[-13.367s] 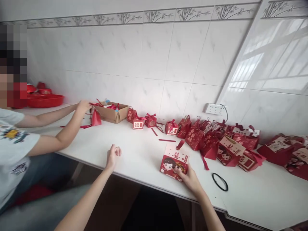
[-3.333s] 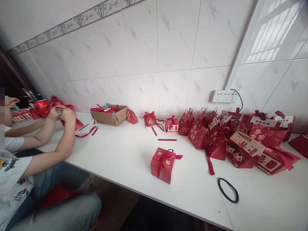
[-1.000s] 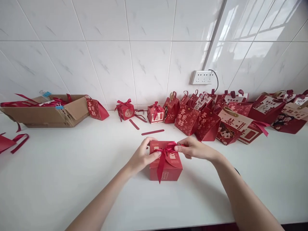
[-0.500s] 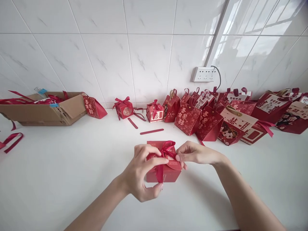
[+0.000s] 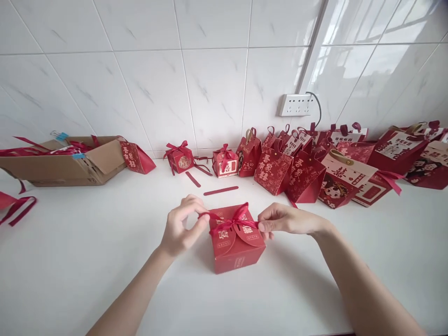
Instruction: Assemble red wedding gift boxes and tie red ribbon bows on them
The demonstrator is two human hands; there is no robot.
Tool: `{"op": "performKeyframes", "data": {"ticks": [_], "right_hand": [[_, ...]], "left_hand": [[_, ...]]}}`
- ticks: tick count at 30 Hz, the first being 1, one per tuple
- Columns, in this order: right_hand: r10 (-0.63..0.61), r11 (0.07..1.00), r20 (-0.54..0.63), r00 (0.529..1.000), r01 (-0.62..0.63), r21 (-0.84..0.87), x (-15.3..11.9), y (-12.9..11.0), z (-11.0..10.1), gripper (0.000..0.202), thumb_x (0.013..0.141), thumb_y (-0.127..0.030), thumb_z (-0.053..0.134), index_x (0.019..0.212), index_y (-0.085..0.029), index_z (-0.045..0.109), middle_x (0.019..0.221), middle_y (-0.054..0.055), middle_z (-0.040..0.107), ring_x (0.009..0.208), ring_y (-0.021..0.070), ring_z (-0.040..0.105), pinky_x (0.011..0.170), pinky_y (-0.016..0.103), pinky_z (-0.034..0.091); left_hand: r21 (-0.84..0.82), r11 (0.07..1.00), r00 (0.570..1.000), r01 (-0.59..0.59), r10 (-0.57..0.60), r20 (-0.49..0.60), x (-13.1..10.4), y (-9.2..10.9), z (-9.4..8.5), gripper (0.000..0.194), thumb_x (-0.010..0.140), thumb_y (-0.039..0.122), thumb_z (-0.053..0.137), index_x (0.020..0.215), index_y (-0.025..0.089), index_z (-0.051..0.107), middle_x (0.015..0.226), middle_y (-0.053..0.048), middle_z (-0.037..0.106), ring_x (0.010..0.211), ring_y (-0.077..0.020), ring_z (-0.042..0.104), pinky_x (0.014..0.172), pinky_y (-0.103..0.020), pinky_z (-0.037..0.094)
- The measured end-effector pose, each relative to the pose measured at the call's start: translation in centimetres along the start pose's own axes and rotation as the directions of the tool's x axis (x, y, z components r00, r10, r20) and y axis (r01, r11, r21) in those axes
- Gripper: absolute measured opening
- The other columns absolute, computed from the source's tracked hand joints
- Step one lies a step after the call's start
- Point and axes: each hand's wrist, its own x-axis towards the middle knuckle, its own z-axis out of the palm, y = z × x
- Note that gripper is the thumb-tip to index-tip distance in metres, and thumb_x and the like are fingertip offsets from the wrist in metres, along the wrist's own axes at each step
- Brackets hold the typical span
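Note:
A red gift box point(image 5: 240, 254) with gold lettering stands on the white table in front of me, its rounded top flaps closed. A shiny red ribbon point(image 5: 234, 221) is tied across its top, with a knot and loop at the middle. On the box's left, my left hand point(image 5: 184, 226) pinches a part of the ribbon between thumb and fingers. My right hand point(image 5: 290, 220) pinches the ribbon at the box's right edge. The ribbon is stretched between the two hands. The lower fingers of my right hand are partly hidden beside the box.
A cardboard box point(image 5: 63, 170) of red ribbons stands back left, beside a red pouch-shaped box point(image 5: 137, 157). Two small ribboned boxes and two red strips point(image 5: 221, 191) lie behind the gift box. Several red gift bags point(image 5: 273, 170) line the wall at right, below a power socket point(image 5: 297, 105).
My left hand has moved left from the front of the box and now pinches the ribbon there. The ribbon is pulled sideways, and the box has turned slightly. My right hand keeps its grip.

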Motion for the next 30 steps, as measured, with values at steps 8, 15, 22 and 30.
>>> {"op": "performKeyframes", "data": {"ticks": [8, 15, 22, 30], "right_hand": [[0.028, 1.000, -0.193, 0.981, -0.029, -0.001, -1.6, 1.1, -2.1, 0.032, 0.074, -0.038, 0.058, 0.049, -0.017, 0.056, 0.052, 0.000, 0.050, 0.061, 0.0146, 0.053, 0.065, 0.029, 0.044], [-0.202, 0.907, -0.338, 0.919, 0.306, 0.290, -1.7, 2.6, -2.9, 0.048, 0.067, -0.040, 0.059, 0.032, -0.021, 0.031, 0.036, -0.004, 0.030, 0.041, 0.0098, 0.033, 0.068, 0.038, 0.044], [-0.254, 0.905, -0.305, 0.918, 0.337, 0.260, -2.3, 2.5, -3.0, 0.062, 0.061, -0.054, 0.063, 0.028, -0.020, 0.023, 0.031, -0.005, 0.027, 0.035, 0.0075, 0.032, 0.063, 0.035, 0.044], [-0.633, 0.555, -0.346, 0.693, 0.717, 0.421, -1.8, 1.6, -2.0, 0.056, 0.080, -0.034, 0.055, 0.038, -0.017, 0.022, 0.032, -0.007, 0.018, 0.036, 0.0069, 0.025, 0.056, 0.027, 0.041]], "left_hand": [[-0.664, 0.737, 0.877, 0.126, -0.396, -0.272, 1.3, -1.9, -1.0, 0.020, 0.053, 0.018, 0.049, 0.043, 0.017, 0.032, 0.049, 0.001, 0.025, 0.055, -0.0129, 0.037, 0.054, -0.027, 0.034], [-0.875, 0.484, 0.728, -0.002, -0.599, -0.332, 2.1, -1.6, -2.8, 0.021, 0.050, 0.019, 0.042, 0.051, 0.017, 0.020, 0.052, 0.004, 0.016, 0.047, -0.0092, 0.026, 0.048, -0.024, 0.034], [-0.933, 0.340, 0.597, -0.114, -0.727, -0.338, 2.3, -2.6, -4.4, 0.022, 0.053, 0.021, 0.043, 0.056, 0.018, 0.021, 0.052, 0.005, 0.020, 0.045, -0.0084, 0.029, 0.046, -0.023, 0.034], [-0.953, 0.295, 0.615, -0.063, -0.741, -0.270, 2.5, -1.9, -4.0, 0.016, 0.062, 0.018, 0.048, 0.055, 0.017, 0.035, 0.052, 0.004, 0.036, 0.048, -0.0089, 0.041, 0.051, -0.024, 0.041]]}}
